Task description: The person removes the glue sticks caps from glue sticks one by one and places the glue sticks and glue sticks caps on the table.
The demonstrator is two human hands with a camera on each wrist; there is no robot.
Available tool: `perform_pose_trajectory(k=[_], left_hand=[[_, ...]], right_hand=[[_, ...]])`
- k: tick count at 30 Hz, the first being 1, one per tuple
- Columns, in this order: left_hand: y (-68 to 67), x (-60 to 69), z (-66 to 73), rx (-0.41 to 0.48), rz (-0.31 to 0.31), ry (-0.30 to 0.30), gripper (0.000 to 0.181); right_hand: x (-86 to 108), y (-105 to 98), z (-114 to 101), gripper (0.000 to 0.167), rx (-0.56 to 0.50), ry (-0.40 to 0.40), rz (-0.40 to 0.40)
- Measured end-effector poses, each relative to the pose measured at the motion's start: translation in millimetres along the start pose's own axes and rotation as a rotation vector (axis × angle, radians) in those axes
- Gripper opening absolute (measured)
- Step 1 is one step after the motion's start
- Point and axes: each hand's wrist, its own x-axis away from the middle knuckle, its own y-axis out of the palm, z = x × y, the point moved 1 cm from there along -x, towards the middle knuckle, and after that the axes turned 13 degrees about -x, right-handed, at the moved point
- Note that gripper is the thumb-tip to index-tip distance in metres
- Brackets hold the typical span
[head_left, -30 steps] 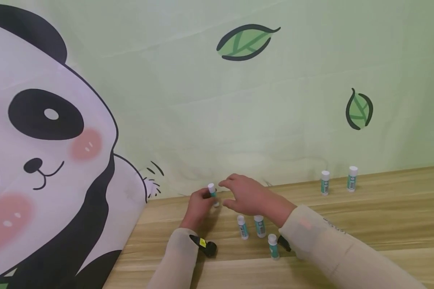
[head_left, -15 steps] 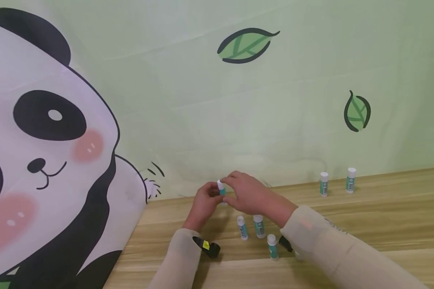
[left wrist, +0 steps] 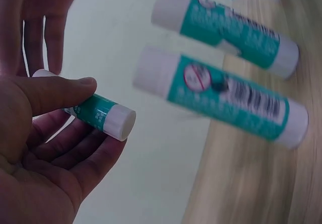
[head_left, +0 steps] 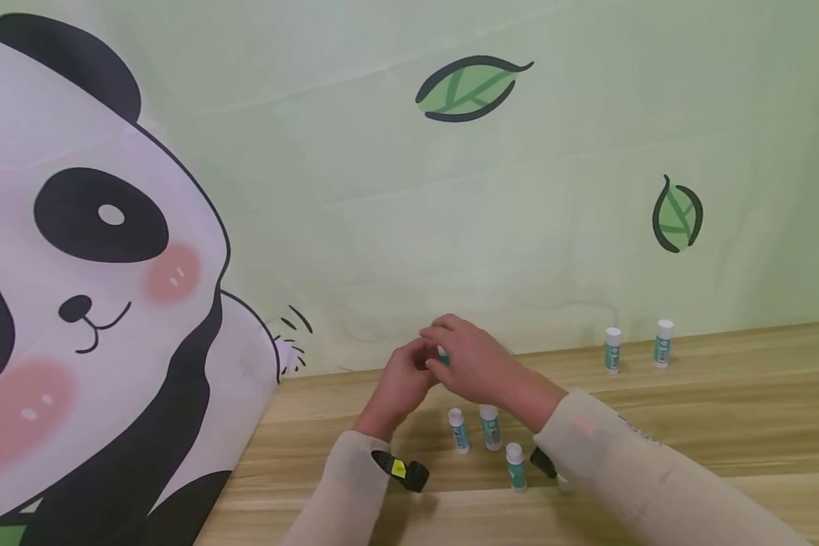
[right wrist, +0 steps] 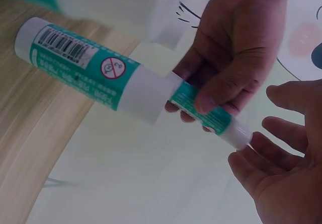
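Left grip (head_left: pixel 403 383) pinches glue stick (left wrist: pixel 96 112) between thumb and fingers; right grip (head_left: pixel 476 362), unclenched, fingers gently bent, curves beside stick's white end, forearm (head_left: pixel 644 470) slanting above surface (head_left: pixel 723 413)

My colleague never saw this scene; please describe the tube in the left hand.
Beside the big printed panda is a wooden table. Above it, the left hand grips a teal-and-white tube. Its neighbours stand on the wood; only this is held.
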Motion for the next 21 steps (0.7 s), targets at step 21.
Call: perform_pose_trajectory(k=[21], left_hand=[[6.4, 13.9, 36.2, 0.031, 0.002, 0.066, 0.029]], right_hand=[[19.0, -21, 5, 0.017, -0.110, -0.035, 0.246]])
